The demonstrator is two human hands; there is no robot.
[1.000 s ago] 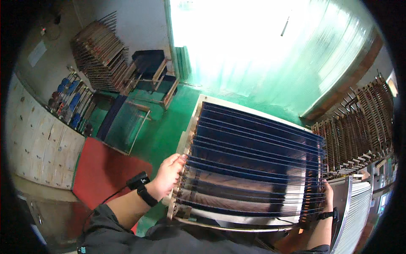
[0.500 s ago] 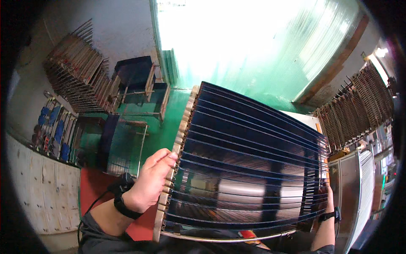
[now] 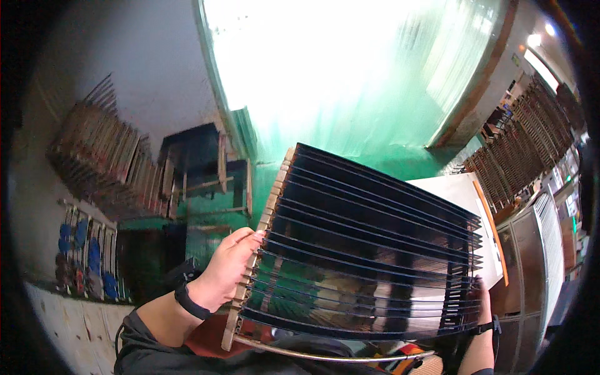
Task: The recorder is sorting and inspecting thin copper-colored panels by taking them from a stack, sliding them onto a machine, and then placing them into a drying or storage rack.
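Tilted in front of me is a rack [image 3: 273, 203] with a pale notched rail down its left side and a metal rod along its near edge. Several dark, glossy flat panels [image 3: 369, 209] lie layered in it, their edges showing as thin parallel lines. My left hand [image 3: 226, 265] is wrapped round the notched rail, thumb on top. At the rack's right end my right hand [image 3: 482, 301] grips the side, though its fingers are mostly hidden behind the panels. Dark bands circle both wrists.
A bright translucent strip curtain [image 3: 350, 81] hangs across the doorway ahead. Stacked racks stand at left [image 3: 109, 153] and right [image 3: 525, 144]. Beyond the held rack is a white board [image 3: 453, 194] with an orange edge. A metal cabinet [image 3: 522, 250] stands at right, pale drawers [image 3: 75, 319] at lower left.
The view has turned and shifted. The held rack's far edge sits lower in the picture, and more of the white board shows beside it. Both hands keep their hold.
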